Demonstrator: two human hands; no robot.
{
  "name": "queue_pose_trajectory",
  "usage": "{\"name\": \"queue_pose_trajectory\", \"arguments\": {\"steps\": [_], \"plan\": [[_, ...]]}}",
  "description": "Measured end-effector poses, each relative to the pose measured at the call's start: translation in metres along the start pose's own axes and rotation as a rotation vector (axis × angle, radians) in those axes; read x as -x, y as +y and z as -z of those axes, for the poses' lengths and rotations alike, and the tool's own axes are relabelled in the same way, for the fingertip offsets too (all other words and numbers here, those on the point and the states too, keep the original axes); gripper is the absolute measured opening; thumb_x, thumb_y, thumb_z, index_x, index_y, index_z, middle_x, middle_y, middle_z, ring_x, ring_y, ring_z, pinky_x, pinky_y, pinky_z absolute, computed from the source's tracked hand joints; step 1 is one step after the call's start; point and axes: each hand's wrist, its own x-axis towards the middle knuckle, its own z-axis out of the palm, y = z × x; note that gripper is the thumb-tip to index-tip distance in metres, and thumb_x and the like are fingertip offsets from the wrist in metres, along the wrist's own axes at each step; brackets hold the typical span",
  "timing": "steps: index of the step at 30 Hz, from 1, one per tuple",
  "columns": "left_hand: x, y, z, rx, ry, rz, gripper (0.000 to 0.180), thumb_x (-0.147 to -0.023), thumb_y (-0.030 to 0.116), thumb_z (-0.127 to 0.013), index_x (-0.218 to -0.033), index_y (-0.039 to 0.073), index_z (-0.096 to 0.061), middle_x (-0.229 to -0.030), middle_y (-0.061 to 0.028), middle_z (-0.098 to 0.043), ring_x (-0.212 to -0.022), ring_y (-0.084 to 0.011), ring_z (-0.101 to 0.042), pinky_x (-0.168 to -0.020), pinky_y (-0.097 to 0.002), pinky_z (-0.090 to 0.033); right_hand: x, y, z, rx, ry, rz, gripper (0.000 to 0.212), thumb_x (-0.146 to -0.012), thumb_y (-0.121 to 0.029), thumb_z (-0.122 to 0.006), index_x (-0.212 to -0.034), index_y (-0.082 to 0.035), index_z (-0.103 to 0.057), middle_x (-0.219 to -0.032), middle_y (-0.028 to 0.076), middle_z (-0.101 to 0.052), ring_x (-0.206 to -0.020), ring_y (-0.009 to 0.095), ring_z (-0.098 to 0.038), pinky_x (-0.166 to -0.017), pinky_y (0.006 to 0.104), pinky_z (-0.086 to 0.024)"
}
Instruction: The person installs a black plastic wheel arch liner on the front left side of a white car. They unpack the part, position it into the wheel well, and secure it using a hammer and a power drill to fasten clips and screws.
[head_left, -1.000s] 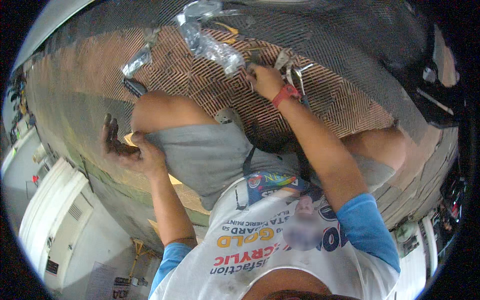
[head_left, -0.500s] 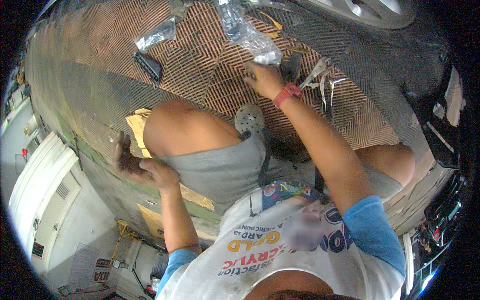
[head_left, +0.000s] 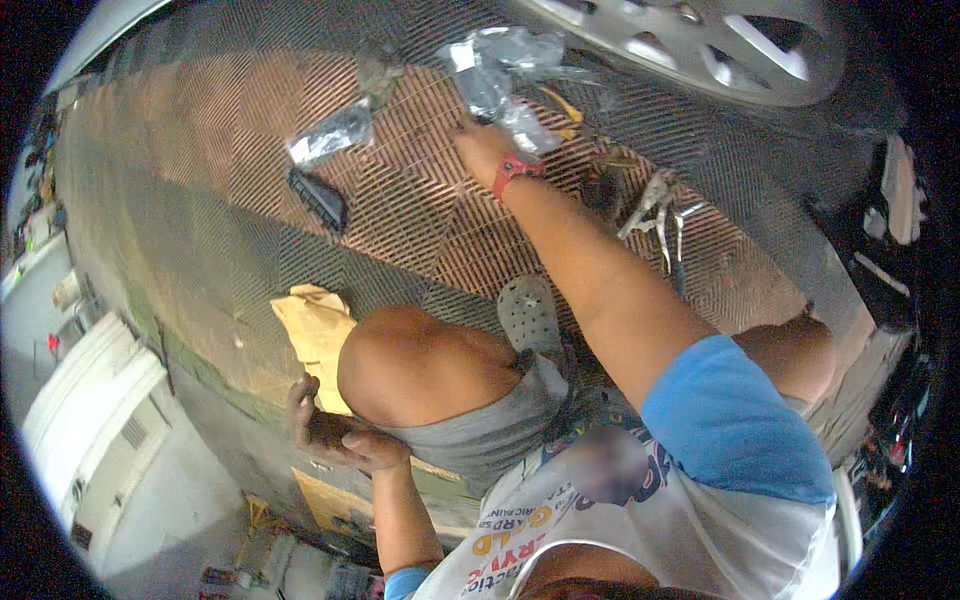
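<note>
My right hand (head_left: 484, 152), with a red watch (head_left: 518, 172) on its wrist, reaches out over the ribbed mat. It is beside a clear plastic bag (head_left: 528, 130), its fingers stretched forward and partly bent. Nothing shows in them, though the far fingertips are blurred and I cannot tell whether they touch the plastic. My left hand (head_left: 345, 437), its fingers darkened, hovers empty by my knee, with fingers and thumb apart. Near it lies crumpled yellow-brown paper (head_left: 315, 330).
A black ribbed part (head_left: 317, 200) and another clear plastic packet (head_left: 330, 135) lie left of my reach. Metal tools (head_left: 655, 215) rest to the right of my forearm. A car wheel (head_left: 700, 45) stands at the far right. My grey clog (head_left: 530, 315) is in the middle.
My right hand has stretched farther forward and left along the plastic. The view has shifted, so the mat and left hand appear lower. My left hand stays apart from anything, its fingers still spread.
</note>
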Motion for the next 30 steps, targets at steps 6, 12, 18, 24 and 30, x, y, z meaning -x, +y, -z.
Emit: {"name": "queue_pose_trajectory", "arguments": {"steps": [6, 12, 18, 24, 30], "plan": [[-0.023, -0.005, -0.023, 0.010, -0.102, 0.097, 0.057, -0.102, 0.050, -0.048, -0.128, -0.001, -0.046, -0.129, -0.0198, -0.054, -0.121, -0.0355, -0.052, -0.108, -0.0491, -0.038, 0.092, -0.029, 0.022, -0.538, 0.245, -0.160, 0.032, -0.087, -0.030, -0.071, -0.102, -0.002, -0.065, -0.091, 0.022, -0.069, -0.087, 0.040, -0.067, -0.079, 0.0480, -0.052], [-0.075, 0.031, -0.079, -0.013, -0.323, -0.290, 0.036, -0.097, 0.026, -0.063, -0.120, -0.001, -0.056, -0.122, -0.0185, -0.061, -0.116, -0.0357, -0.056, -0.102, -0.0481, -0.042, 0.218, -0.056, 0.104, -0.897, 0.454, -0.386, 0.023, -0.089, -0.018, -0.071, -0.105, -0.001, -0.069, -0.099, 0.014, -0.071, -0.091, 0.025, -0.069, -0.084, 0.0359, -0.054], [-0.066, 0.124, -0.149, 0.312, -1.061, -0.363, 0.018, -0.087, 0.005, -0.070, -0.104, 0.000, -0.071, -0.097, -0.0137, -0.070, -0.095, -0.0308, -0.065, -0.085, -0.0390, -0.050, 0.272, -0.068, 0.179, -1.246, 0.480, -0.393, 0.021, -0.095, -0.016, -0.066, -0.108, -0.001, -0.071, -0.096, 0.010, -0.073, -0.088, 0.018, -0.067, -0.081, 0.0315, -0.053], [-0.044, 0.135, -0.187, 0.415, -1.334, -0.156, 0.013, -0.087, 0.006, -0.071, -0.099, -0.001, -0.071, -0.094, -0.0140, -0.071, -0.088, -0.0276, -0.068, -0.081, -0.0344, -0.051, 0.299, -0.059, 0.189, -1.389, 0.587, -0.478, 0.020, -0.098, -0.017, -0.065, -0.100, 0.001, -0.071, -0.083, 0.003, -0.070, -0.076, 0.010, -0.062, -0.068, 0.0278, -0.052], [-0.034, 0.170, -0.192, 0.496, -1.274, -0.084, 0.010, -0.089, 0.007, -0.071, -0.097, 0.000, -0.070, -0.094, -0.0104, -0.071, -0.088, -0.0203, -0.066, -0.083, -0.0308, -0.051, 0.316, 0.097, 0.100, -0.376, 0.913, -0.849, 0.033, -0.091, -0.027, -0.070, -0.109, 0.000, -0.069, -0.097, 0.021, -0.072, -0.086, 0.034, -0.071, -0.077, 0.0437, -0.055]]}}
